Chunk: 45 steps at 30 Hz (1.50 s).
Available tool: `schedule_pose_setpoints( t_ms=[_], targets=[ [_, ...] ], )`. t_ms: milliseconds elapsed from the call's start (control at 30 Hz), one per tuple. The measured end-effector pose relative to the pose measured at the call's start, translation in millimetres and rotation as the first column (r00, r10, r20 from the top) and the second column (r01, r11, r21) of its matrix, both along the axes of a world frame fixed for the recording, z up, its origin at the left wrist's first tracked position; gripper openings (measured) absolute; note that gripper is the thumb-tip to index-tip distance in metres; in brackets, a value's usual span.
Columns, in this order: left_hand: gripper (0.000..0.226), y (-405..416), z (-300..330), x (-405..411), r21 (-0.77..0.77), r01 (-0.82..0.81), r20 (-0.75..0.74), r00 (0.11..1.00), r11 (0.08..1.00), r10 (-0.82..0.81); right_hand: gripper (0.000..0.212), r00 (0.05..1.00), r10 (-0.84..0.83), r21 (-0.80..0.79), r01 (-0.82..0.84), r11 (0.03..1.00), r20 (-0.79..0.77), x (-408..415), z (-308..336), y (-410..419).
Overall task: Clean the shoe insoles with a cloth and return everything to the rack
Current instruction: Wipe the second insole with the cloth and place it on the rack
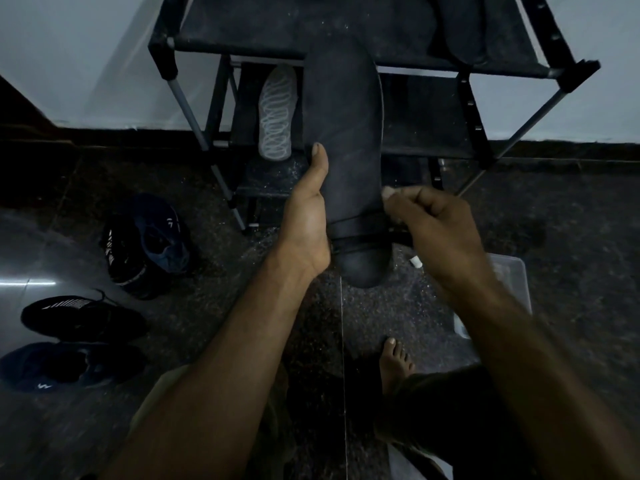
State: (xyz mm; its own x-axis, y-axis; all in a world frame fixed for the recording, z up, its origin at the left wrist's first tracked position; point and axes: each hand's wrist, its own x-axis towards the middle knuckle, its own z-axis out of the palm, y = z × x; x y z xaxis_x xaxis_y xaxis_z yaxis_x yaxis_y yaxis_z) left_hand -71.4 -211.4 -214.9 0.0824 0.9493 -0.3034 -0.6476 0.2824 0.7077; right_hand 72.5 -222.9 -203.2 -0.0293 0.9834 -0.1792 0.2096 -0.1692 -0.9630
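On the dark speckled floor at the left I see dark shoes. My left hand grips the dark insole, held before the black rack by the pale wall. My right hand is curled, pinching something pale at the insole's edge.

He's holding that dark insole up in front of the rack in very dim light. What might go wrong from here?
The left hand grips the insole only along one edge, so a firm wipe may twist it loose. The right hand pinches just a small bit of pale cloth, which might slip out. In the gloom, dirt on the dark surface could be missed. Shoes lie on the floor beside him, a possible trip hazard when stepping to the rack.
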Motion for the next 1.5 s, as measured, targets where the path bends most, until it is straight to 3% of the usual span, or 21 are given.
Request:
schedule_pose_setpoints(
  t_ms=[167, 300, 433, 667, 767, 867, 1033, 1200, 1300, 1433, 1500],
  targets=[
    [0.061, 0, 1, 5, 0.002, 0.027, -0.047, 0.999, 1.0, -0.027, 0.033, 0.991, -0.009, -0.02, 0.006, 1.0, -0.132, 2, 1, -12],
    [0.059, 2, -2, 11, 0.009, 0.054, -0.07, 0.996, 0.998, -0.053, 0.023, 0.999, 0.008, 0.063, -0.005, 0.998, -0.051, 5, -4, -12],
    [0.055, 8, -6, 15, 0.037, 0.045, -0.113, 0.993, 0.998, -0.041, 0.024, 0.997, -0.031, 0.097, 0.039, 0.995, -0.076, 14, -10, -7],
    [0.019, 49, 10, 4, 0.08, -0.053, -0.277, 0.958, 0.995, 0.073, 0.028, 0.992, -0.033, 0.087, 0.044, 0.995, -0.124, 24, 1, 25],
    [0.013, 80, 32, 2, 0.084, -0.052, -0.371, 0.925, 0.995, 0.079, 0.037, 0.982, -0.038, 0.07, 0.051, 0.996, -0.184, 25, 9, 52],
    [0.013, 118, 56, 2, 0.119, -0.094, -0.362, 0.923, 0.989, 0.131, 0.046, 0.98, -0.013, 0.05, 0.023, 0.998, -0.197, 25, 21, 81],
    [0.015, 180, 81, 1, 0.171, -0.104, -0.402, 0.901, 0.98, 0.166, 0.022, 0.981, -0.038, 0.08, 0.054, 0.995, -0.19, 21, 43, 122],
    [0.035, 230, 79, -5, 0.145, -0.087, -0.506, 0.849, 0.986, 0.15, 0.042, 0.979, -0.06, 0.089, 0.078, 0.993, -0.194, 15, 52, 153],
    [0.026, 249, 74, -3, 0.139, -0.073, -0.525, 0.84, 0.988, 0.136, 0.043, 0.97, -0.08, 0.069, 0.098, 0.993, -0.231, 14, 46, 162],
    [0.004, 264, 65, 7, 0.122, -0.036, -0.575, 0.812, 0.992, 0.1, 0.03, 0.956, -0.125, 0.035, 0.139, 0.99, -0.267, 14, 32, 168],
    [0.007, 272, 59, 11, 0.11, -0.043, -0.608, 0.788, 0.993, 0.101, 0.024, 0.94, -0.168, -0.002, 0.175, 0.985, -0.296, 14, 26, 172]
  ],
)
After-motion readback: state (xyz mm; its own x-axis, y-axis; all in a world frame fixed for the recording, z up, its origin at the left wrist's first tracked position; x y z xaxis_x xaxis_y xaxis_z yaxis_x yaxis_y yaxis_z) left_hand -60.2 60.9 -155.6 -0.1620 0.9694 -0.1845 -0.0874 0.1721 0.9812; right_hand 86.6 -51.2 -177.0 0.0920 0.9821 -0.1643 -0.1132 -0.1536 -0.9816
